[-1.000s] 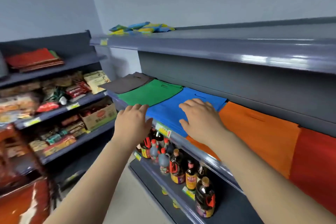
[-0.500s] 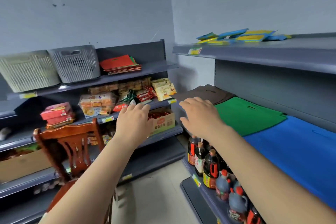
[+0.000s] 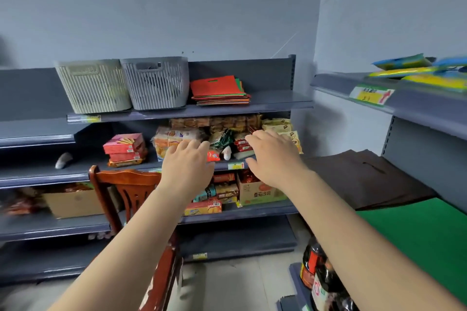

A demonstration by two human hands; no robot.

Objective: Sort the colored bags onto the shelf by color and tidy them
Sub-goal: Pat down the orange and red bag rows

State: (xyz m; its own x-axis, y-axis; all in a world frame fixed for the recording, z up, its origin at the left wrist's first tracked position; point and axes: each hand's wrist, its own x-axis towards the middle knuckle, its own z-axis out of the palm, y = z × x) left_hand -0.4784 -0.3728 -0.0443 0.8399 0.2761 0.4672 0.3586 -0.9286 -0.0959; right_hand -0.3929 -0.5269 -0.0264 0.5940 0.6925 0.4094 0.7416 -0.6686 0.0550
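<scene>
Bags, sorted portion: one brown bag pile (image 3: 364, 179) and one green bag pile (image 3: 424, 240) lie flat, side by side with the brown just overlapping the green, on the near right shelf (image 3: 394, 212), brown farther, green nearer; further colours on that shelf are out of view. Bags, unsorted portion: one mixed stack (image 3: 219, 90) on the top board of the far shelving unit (image 3: 265, 103), a red bag uppermost, green edges showing at its right side, thin layers of red and orange below; the number of bags in it cannot be told. Judged progress: part done, with this one stack left to carry over, split by colour and square up. Left hand (image 3: 188, 166): fingers extended and loosely spread, holding nothing, raised before the snack shelf. Right hand (image 3: 274, 156): likewise extended and spread, holding nothing, near the left hand; both sit well below the mixed stack. Other items, counted: two slatted plastic baskets, one beige (image 3: 94, 86) and one grey (image 3: 156, 82), just left of the stack; one wooden chair (image 3: 126, 189) near left; three red biscuit boxes stacked (image 3: 125, 150); two dark sauce bottles (image 3: 321, 278) visible at lower right; assorted snack packets, too crowded to count.
</scene>
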